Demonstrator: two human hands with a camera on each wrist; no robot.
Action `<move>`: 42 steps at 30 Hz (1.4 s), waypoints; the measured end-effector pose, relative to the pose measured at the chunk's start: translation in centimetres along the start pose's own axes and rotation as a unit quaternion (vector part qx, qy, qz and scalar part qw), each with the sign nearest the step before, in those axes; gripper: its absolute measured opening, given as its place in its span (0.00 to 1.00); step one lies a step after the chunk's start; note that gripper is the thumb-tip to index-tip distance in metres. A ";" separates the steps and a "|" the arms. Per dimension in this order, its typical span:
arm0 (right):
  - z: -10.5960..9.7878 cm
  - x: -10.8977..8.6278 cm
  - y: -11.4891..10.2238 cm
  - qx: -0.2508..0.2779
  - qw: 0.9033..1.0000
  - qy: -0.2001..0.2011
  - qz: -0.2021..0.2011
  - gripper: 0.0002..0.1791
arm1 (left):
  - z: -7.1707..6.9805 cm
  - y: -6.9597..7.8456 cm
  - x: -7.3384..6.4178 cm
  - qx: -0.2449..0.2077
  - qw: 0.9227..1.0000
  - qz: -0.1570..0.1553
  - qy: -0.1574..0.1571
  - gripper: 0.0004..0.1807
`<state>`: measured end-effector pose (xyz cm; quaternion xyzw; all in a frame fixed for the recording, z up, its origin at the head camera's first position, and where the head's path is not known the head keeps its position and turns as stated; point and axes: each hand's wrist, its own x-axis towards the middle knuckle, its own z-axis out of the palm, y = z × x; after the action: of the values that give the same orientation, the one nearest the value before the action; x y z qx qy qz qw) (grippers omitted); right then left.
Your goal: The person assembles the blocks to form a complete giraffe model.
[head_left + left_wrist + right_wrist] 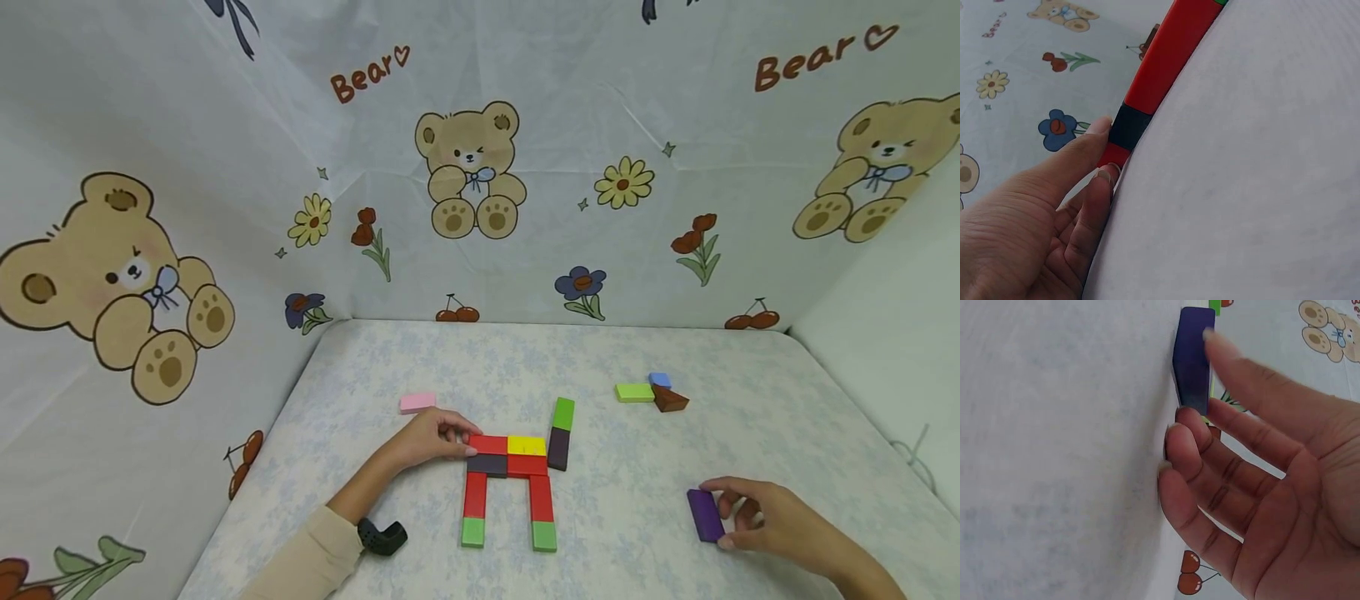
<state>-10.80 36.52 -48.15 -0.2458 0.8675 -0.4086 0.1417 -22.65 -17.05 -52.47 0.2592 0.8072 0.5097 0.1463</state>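
Note:
My left hand (pixel 431 437) is at the left end of a flat block arrangement, its thumb and fingertips pinching the end of a red block (pixel 489 445). Just below lies a dark block (pixel 487 465), close to the thumb. Beside these are a yellow block (pixel 527 446) and another red block (pixel 527 466). Two red legs (pixel 476 496) extend toward me, ending in green blocks (pixel 472 533). On the right, my right hand (pixel 772 521) holds a purple block (pixel 705 516) between thumb and index finger; its other fingers are loosely curled.
A bright green block (pixel 564 413) and a dark block (pixel 558 449) lie end to end right of the arrangement. Farther back are a lime block (pixel 634 392), a blue block (pixel 660 380) and a brown triangular block (pixel 669 400). A pink block (pixel 417 403) lies behind my left hand.

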 end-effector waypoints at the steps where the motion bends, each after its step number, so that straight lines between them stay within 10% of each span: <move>1: 0.0 0.0 0.0 -0.001 1.000 0.001 -0.004 0.32 | 0.0 0.0 0.0 0.001 1.000 -0.001 0.000 0.14; 22: 0.4 1.3 -1.5 -0.079 0.996 0.028 -0.025 0.32 | 0.2 0.0 -0.1 0.002 1.000 -0.001 0.006 0.14; 42: 0.5 9.7 -6.2 -0.116 0.991 0.067 0.007 0.35 | 0.1 -0.1 -0.1 -0.001 1.000 0.006 -0.002 0.14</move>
<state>-16.77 27.59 -44.02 -0.2269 0.9182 -0.3198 0.0565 -22.60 -17.07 -52.61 0.2649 0.8048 0.5111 0.1448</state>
